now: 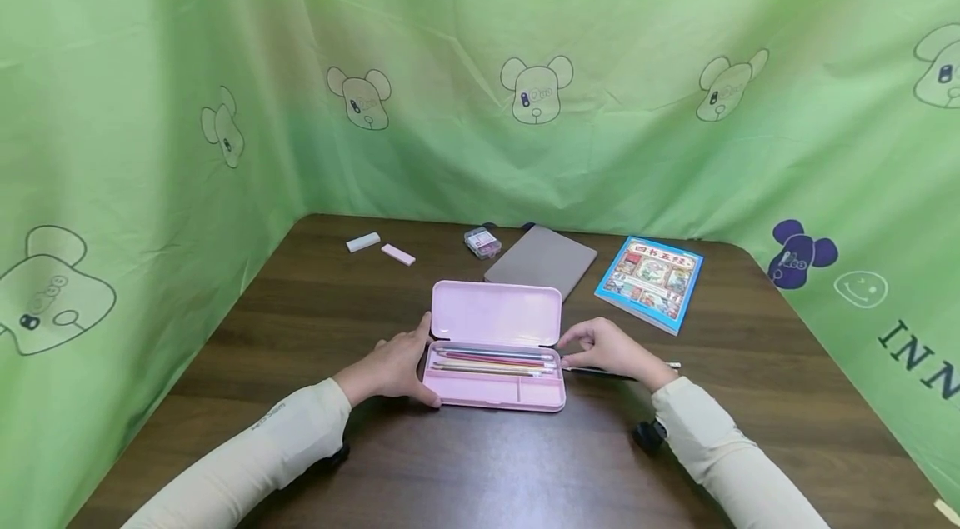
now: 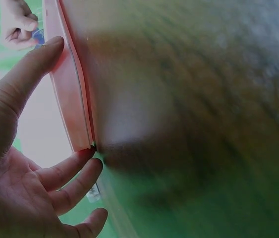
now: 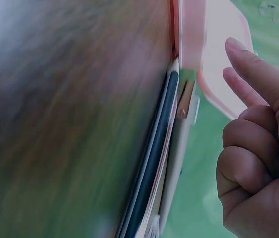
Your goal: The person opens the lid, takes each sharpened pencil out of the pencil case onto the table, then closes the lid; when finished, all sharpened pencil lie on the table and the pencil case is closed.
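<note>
A pink pencil case lies open on the table, its lid raised at the back. Several pencils lie in its rear compartment. My left hand spans the left end, thumb at the front corner, forefinger up beside the lid. In the left wrist view its other fingers are spread at the end of the case. My right hand is at the right end, thumb and forefinger stretched toward it with a gap between, remaining fingers curled in and empty. Dark pencils lie under that hand, pointing toward the case.
Behind the case is a grey flat notebook, with a small clear box beside it. A blue-edged picture book lies back right. White and pink bars lie back left. A green curtain surrounds the table.
</note>
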Available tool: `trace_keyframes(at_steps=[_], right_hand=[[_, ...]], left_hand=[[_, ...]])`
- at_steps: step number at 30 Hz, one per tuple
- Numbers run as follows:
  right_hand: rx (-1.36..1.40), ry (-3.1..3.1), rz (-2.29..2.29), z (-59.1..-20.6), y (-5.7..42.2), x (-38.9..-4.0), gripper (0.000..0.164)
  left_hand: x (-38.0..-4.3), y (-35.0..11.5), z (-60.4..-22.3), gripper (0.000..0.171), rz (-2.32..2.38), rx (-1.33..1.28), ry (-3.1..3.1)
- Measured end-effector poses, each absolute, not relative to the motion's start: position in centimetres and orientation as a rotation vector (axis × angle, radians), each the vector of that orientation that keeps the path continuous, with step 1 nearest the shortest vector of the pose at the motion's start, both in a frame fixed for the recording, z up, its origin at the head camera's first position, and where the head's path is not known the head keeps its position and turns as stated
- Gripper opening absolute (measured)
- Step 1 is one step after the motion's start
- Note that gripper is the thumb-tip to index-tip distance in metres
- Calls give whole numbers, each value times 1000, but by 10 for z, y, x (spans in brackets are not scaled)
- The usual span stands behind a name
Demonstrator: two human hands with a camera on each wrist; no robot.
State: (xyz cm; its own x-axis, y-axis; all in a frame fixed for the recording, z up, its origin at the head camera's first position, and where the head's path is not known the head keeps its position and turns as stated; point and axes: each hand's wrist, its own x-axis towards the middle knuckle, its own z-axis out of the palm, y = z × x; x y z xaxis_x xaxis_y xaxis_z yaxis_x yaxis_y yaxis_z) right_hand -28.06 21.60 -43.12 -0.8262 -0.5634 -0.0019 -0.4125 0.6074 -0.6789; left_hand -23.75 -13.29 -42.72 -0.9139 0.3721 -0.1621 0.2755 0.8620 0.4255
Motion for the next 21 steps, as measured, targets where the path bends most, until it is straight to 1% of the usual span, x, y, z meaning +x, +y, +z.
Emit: trace_keyframes(at_steps=[6,13,21], right_hand=[[-848,2621,-940,-435,201,-286,20],[-813,2615,-888,-434,193,-284,19],[-867,2598,-830,-433,190,-285,25]], left_hand=[[-236,-132,-427,131,594,495,2793],[-234,-132,-431,131,616,487,2784],[-235,-133,-429,131,608,494,2803]])
